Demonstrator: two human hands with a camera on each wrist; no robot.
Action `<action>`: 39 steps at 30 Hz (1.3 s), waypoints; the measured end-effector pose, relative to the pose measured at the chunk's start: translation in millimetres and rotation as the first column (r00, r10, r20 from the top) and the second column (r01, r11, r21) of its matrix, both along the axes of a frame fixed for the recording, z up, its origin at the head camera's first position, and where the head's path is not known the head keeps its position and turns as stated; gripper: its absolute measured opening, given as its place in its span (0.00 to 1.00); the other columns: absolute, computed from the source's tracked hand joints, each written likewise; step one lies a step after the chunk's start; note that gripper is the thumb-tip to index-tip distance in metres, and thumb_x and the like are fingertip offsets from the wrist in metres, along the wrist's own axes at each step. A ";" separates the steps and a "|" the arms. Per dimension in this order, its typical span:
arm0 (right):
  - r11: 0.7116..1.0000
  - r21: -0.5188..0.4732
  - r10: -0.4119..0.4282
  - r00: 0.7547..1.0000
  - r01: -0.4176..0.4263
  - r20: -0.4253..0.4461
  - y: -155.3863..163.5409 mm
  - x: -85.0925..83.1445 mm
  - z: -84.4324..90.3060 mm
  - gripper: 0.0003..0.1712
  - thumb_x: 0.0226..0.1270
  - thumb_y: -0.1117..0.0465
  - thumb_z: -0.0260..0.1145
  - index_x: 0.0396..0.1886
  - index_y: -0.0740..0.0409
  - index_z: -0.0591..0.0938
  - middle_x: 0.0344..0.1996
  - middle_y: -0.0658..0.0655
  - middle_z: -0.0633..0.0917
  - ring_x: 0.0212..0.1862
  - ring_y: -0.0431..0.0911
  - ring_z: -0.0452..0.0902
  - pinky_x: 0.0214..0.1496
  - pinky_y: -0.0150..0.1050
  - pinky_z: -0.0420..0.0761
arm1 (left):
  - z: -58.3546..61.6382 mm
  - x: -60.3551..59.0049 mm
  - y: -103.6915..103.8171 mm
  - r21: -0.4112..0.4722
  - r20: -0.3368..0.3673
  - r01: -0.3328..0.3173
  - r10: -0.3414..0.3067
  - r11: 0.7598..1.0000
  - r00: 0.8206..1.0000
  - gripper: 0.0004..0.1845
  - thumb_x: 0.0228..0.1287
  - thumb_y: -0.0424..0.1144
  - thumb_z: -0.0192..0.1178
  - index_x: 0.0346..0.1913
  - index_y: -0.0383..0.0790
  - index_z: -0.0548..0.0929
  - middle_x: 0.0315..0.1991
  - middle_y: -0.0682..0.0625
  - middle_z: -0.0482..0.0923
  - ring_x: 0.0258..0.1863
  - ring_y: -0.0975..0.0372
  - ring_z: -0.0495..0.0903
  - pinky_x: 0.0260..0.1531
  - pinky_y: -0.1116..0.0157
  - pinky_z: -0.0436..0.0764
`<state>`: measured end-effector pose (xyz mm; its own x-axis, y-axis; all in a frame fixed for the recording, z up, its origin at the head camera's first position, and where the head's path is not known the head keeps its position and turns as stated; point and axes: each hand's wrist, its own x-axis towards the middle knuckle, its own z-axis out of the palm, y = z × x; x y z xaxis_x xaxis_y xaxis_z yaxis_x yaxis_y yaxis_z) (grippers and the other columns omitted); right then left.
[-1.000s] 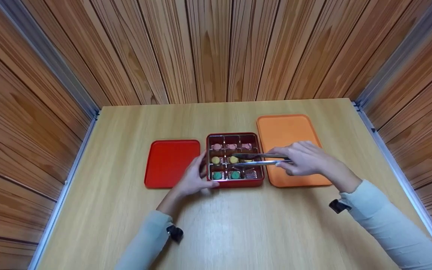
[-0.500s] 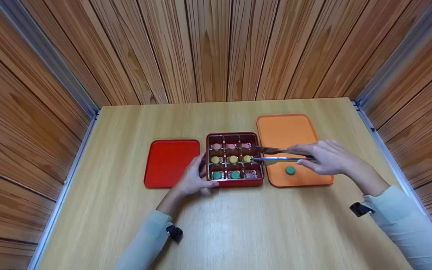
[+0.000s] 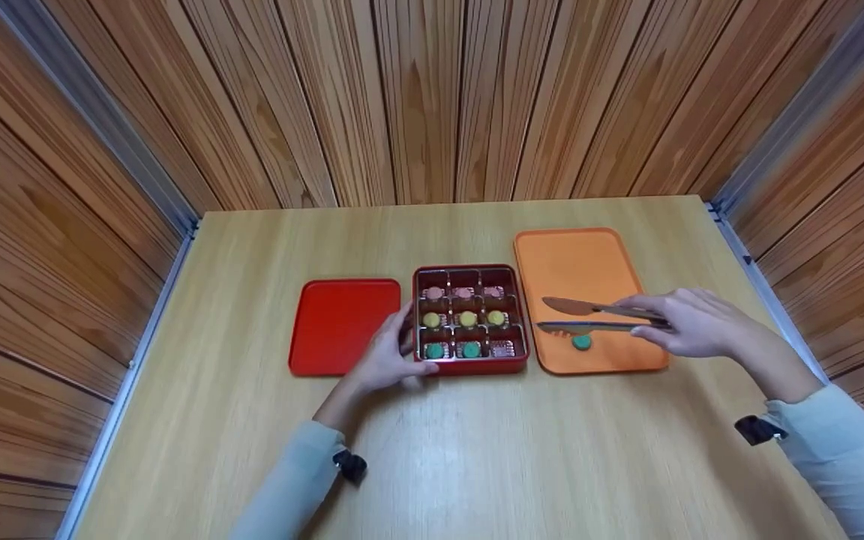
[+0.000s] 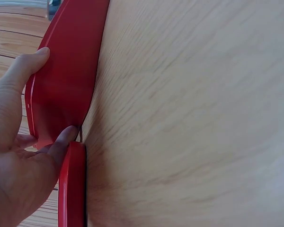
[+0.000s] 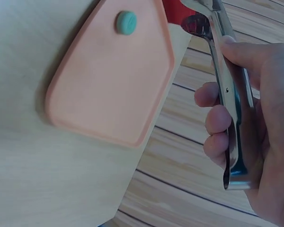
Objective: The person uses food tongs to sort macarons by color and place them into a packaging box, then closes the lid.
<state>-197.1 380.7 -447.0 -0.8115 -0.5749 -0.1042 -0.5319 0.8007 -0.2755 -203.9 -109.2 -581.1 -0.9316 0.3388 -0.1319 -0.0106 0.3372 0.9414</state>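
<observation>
Plank wall (image 3: 417,97): fills the upper part of the head view, with grey metal strips at both sides.
Table (image 3: 432,457): spreads across the middle and bottom, pale and wood-grained.
Pale sleeves (image 3: 822,442): reach in from the bottom left and lower right.
Orange tray (image 3: 574,262): lies flat right of centre.
Red box (image 3: 477,367): sits at centre, just left of the orange tray, divided three by three.
Red shallow tray (image 3: 346,326): lies flat left of centre, near the box.
Left hand (image 3: 383,360): grips the box's lower left corner, with thumb on the near wall and fingers bent along the left wall.
Right hand (image 3: 702,322): holds steel tongs (image 3: 601,308) at right of centre, pinched between thumb and curled fingers.
Tongs: point left above the orange tray, parted at the tips.
Pink pieces (image 3: 463,292): occupy the box's top row, one per compartment.
Yellow pieces (image 3: 467,319): occupy the middle row likewise.
Green pieces (image 3: 471,349): occupy the bottom row's left and middle compartments.
Patterned liner (image 3: 502,348): shows in the lower right compartment.
Single green piece (image 3: 581,343): rests on the orange tray's lower part.
</observation>
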 end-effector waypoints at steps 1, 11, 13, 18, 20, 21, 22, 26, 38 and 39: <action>1.000 0.007 -0.008 1.000 0.008 0.012 2.8 0.7 -0.1 0.25 0.81 0.55 0.73 0.73 0.53 0.86 0.21 0.38 0.70 0.18 0.30 0.57 0.21 0.28 0.58 | -0.1 -0.1 0.2 -0.001 -0.001 -0.001 0.001 1.000 1.000 0.69 0.58 0.38 0.87 0.94 0.47 0.50 0.87 0.38 0.61 0.89 0.43 0.62 0.86 0.45 0.72; 0.998 0.033 -0.058 0.992 0.054 0.111 22.8 3.8 -6.6 0.24 0.82 0.54 0.72 0.70 0.58 0.85 0.20 0.39 0.70 0.18 0.32 0.60 0.21 0.29 0.61 | -0.4 -0.3 -0.2 -0.016 0.003 -0.008 0.008 1.000 1.000 0.68 0.59 0.40 0.87 0.94 0.50 0.50 0.87 0.39 0.61 0.89 0.44 0.62 0.87 0.45 0.72; 0.996 0.050 -0.074 0.989 0.068 0.130 24.2 3.6 -8.5 0.24 0.83 0.53 0.71 0.71 0.58 0.85 0.20 0.39 0.70 0.18 0.33 0.59 0.21 0.29 0.61 | -0.7 -0.5 -0.4 -0.018 0.001 -0.009 0.009 1.000 1.000 0.68 0.59 0.41 0.87 0.94 0.51 0.51 0.87 0.40 0.62 0.89 0.44 0.62 0.87 0.45 0.71; 0.993 0.081 -0.102 0.984 0.091 0.148 25.4 3.2 -14.4 0.25 0.83 0.53 0.70 0.73 0.57 0.85 0.18 0.40 0.68 0.17 0.34 0.58 0.20 0.29 0.60 | -2.2 -0.1 -0.7 -0.020 0.004 -0.011 0.011 1.000 1.000 0.68 0.59 0.44 0.87 0.94 0.51 0.51 0.88 0.40 0.61 0.89 0.44 0.61 0.89 0.43 0.69; 0.992 0.083 -0.105 0.983 0.094 0.151 25.2 3.0 -16.8 0.25 0.83 0.53 0.71 0.73 0.58 0.84 0.18 0.40 0.68 0.17 0.35 0.58 0.21 0.29 0.60 | -2.7 0.0 -0.8 -0.020 0.005 -0.010 0.010 1.000 1.000 0.68 0.59 0.44 0.87 0.94 0.51 0.51 0.88 0.40 0.60 0.89 0.44 0.61 0.89 0.43 0.68; 0.992 0.087 -0.104 0.984 0.092 0.144 25.2 2.9 -17.9 0.25 0.83 0.53 0.71 0.72 0.58 0.85 0.18 0.40 0.67 0.17 0.34 0.58 0.21 0.30 0.59 | -2.7 -0.1 -0.7 -0.020 0.003 -0.009 0.009 1.000 1.000 0.68 0.60 0.44 0.87 0.94 0.51 0.51 0.88 0.40 0.61 0.89 0.44 0.61 0.89 0.43 0.69; 0.992 0.092 -0.104 0.985 0.091 0.138 25.1 2.8 -18.7 0.25 0.82 0.54 0.71 0.72 0.58 0.85 0.18 0.40 0.67 0.17 0.34 0.58 0.21 0.30 0.58 | -2.7 -0.3 -0.6 -0.016 0.003 -0.007 0.007 1.000 1.000 0.68 0.60 0.43 0.87 0.94 0.50 0.51 0.88 0.40 0.60 0.89 0.44 0.62 0.88 0.44 0.69; 0.991 0.099 -0.097 0.989 0.087 0.108 24.8 2.0 -21.5 0.25 0.81 0.54 0.72 0.71 0.59 0.85 0.18 0.40 0.66 0.18 0.33 0.56 0.21 0.30 0.56 | -1.1 -0.3 -0.4 -0.004 -0.011 0.002 -0.002 1.000 1.000 0.68 0.60 0.41 0.87 0.94 0.47 0.50 0.87 0.38 0.60 0.89 0.43 0.62 0.87 0.45 0.71; 0.991 0.100 -0.100 0.987 0.088 0.128 21.9 -1.1 -20.5 0.20 0.81 0.56 0.71 0.67 0.57 0.87 0.20 0.42 0.70 0.19 0.35 0.61 0.22 0.30 0.62 | 1.5 1.9 0.1 -0.014 0.005 -0.012 0.012 1.000 1.000 0.67 0.60 0.43 0.87 0.94 0.51 0.52 0.89 0.40 0.59 0.90 0.44 0.61 0.88 0.44 0.69; 0.991 0.102 -0.104 0.986 0.091 0.131 21.3 -1.4 -20.1 0.20 0.82 0.56 0.71 0.67 0.57 0.87 0.21 0.42 0.70 0.20 0.36 0.62 0.22 0.30 0.63 | 1.2 2.0 -0.1 -0.013 0.005 -0.012 0.012 1.000 1.000 0.67 0.60 0.43 0.87 0.94 0.51 0.52 0.89 0.40 0.59 0.90 0.44 0.61 0.88 0.44 0.69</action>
<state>-198.5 402.0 -467.1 -0.8375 -0.4762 -0.2678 -0.4132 0.8728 -0.2598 -201.8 -109.3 -579.8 -0.9348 0.3258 -0.1414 -0.0199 0.3494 0.9368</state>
